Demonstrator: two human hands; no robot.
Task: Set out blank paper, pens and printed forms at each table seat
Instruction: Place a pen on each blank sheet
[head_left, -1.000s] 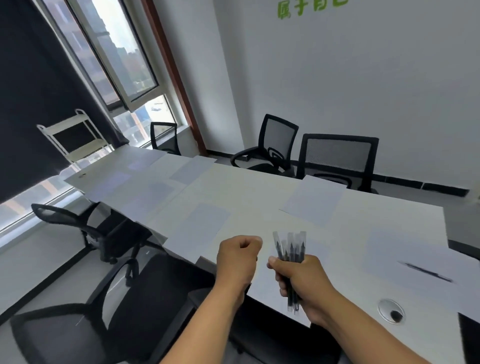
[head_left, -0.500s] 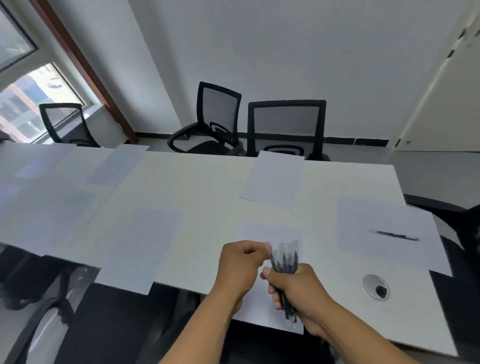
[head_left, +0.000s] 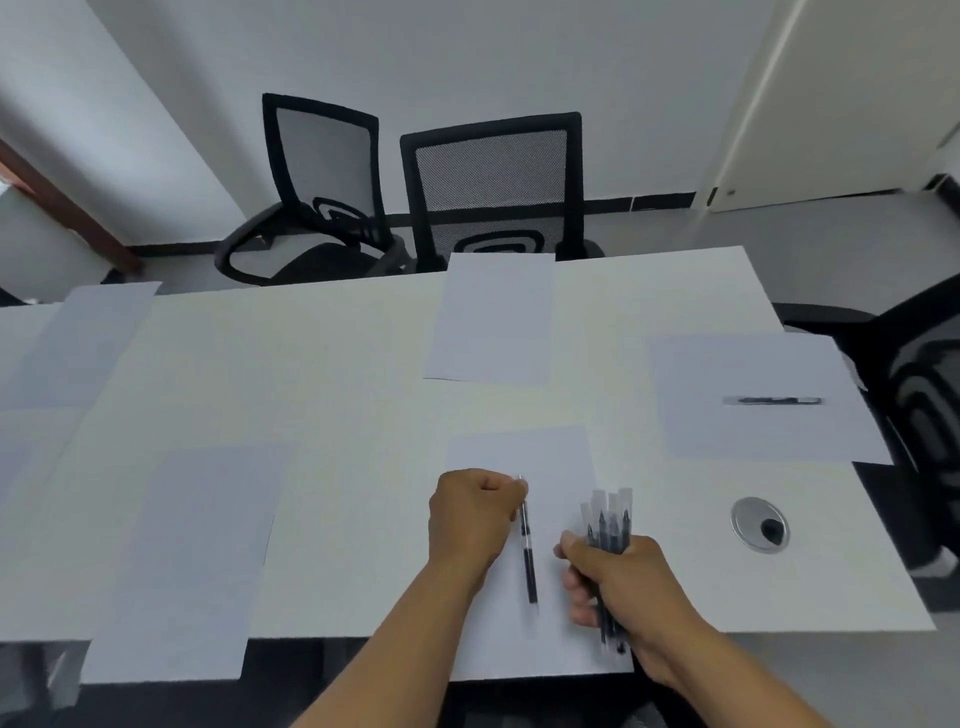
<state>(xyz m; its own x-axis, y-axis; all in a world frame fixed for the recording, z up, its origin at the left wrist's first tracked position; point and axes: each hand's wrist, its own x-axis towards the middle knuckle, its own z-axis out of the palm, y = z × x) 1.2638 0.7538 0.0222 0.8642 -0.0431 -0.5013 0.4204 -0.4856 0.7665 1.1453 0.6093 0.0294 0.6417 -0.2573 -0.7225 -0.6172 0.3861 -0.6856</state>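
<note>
On the white table (head_left: 337, 374), at its near edge, lies a sheet of paper (head_left: 524, 452) that overhangs the edge a little, and both hands work over it. The left hand (head_left: 470, 517) is curled and pinches the top end of a single black pen (head_left: 528, 556), which hangs point-down with its lower end at or just above the sheet; whether it touches the paper cannot be told. Just to its right, the right hand (head_left: 618, 582) is clenched around a bundle of pens (head_left: 609, 525), their clear caps sticking up above the fist and their dark ends poking out below it. The two hands are near each other but apart. At the right end of the table another sheet (head_left: 753, 431) carries a pen of its own (head_left: 772, 400), lying across it. A further sheet (head_left: 496, 322) sits at the far edge in front of a black mesh chair (head_left: 493, 176), with a second chair (head_left: 324, 156) beside that one. More sheets lie along the near edge (head_left: 192, 561) and towards the far left corner (head_left: 88, 343). A round metal cable port (head_left: 759, 524) is set into the table near its right end.
</note>
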